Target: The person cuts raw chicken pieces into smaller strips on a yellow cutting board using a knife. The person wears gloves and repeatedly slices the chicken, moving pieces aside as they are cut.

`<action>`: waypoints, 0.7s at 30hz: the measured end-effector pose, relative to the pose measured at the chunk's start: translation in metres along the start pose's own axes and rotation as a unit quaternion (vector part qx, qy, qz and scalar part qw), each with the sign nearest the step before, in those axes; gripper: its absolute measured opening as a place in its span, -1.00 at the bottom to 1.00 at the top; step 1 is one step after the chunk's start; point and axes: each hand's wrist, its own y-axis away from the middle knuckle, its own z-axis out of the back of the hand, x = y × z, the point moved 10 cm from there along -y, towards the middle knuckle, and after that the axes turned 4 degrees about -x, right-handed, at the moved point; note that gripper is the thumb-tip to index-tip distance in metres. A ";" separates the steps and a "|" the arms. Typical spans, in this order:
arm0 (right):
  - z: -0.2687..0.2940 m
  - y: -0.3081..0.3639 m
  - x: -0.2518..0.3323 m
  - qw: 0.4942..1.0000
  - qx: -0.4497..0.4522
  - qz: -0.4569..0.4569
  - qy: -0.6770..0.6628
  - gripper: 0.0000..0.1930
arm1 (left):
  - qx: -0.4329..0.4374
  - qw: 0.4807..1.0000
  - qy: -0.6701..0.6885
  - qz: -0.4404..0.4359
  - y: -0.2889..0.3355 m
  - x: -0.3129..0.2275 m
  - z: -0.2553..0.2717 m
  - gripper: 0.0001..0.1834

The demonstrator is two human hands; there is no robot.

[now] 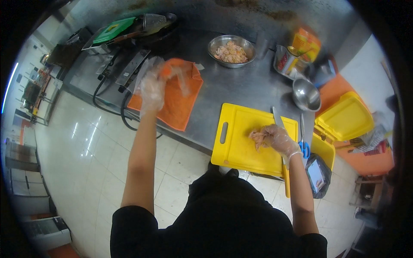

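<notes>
Right hand (282, 139)'s pinching pale-pink meat (257, 138) over the yellow plastic board (234, 148), tabletop (206, 103)'s front edge; blurry left hand (152, 91), I can't tell remotely. Bump that overhanging yellow-handled knife (287, 182) and it could drop.

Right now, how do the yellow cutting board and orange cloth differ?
Look: the cutting board is yellow, flat and stiff-looking, with a handle slot; the cloth is orange and soft-looking.
Position: the board lies to the right of the cloth.
Hands: the right hand holds a meat piece above the board; the blurred left hand is by the cloth's left side.
Shared: both lie on the metal counter.
</notes>
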 end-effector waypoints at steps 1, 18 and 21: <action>-0.002 -0.001 0.000 1.000 0.007 0.005 0.014 -0.76 | 0.006 0.992 -0.081 -0.098 0.016 -0.015 -0.003 -0.59; -0.090 -0.304 0.184 0.988 -0.110 0.102 -0.024 -0.64 | 0.172 0.931 -0.318 0.057 0.160 0.005 -0.061 -0.76; -0.114 -0.340 0.172 0.995 -0.064 0.031 -0.075 -0.64 | 0.191 0.923 -0.333 0.037 0.164 0.011 -0.064 -0.79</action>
